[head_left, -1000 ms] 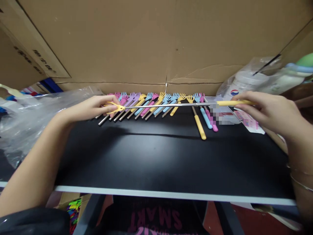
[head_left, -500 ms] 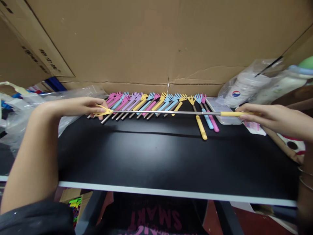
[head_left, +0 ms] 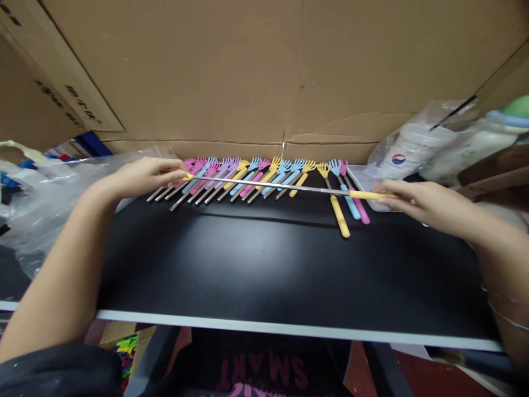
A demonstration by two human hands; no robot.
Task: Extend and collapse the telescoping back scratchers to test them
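A yellow telescopic back scratcher (head_left: 264,184) with a metal rod stretches between my two hands above the black table (head_left: 256,264). Its claw end is pinched by my left hand (head_left: 142,173), whose fingers cover most of the claw. My right hand (head_left: 425,204) is closed on the yellow handle. Behind the rod lies a slanted row of several pink, blue, purple and yellow back scratchers (head_left: 243,177), claws toward the back. Apart from that row, on the right, are a yellow back scratcher (head_left: 339,216), a blue one (head_left: 351,203) and a pink one (head_left: 360,205).
A cardboard wall (head_left: 206,71) rises behind the table. At left is a clear plastic bag (head_left: 70,187). A bagged cup (head_left: 407,149) with a round logo, a pale bottle (head_left: 475,138) and a white-edged flat case (head_left: 374,205) sit at right. Below is a box of colourful pieces (head_left: 126,353).
The rod between my hands has become shorter. My right hand has moved left with the handle, and my left hand has shifted slightly right and up, covering more of the claw.
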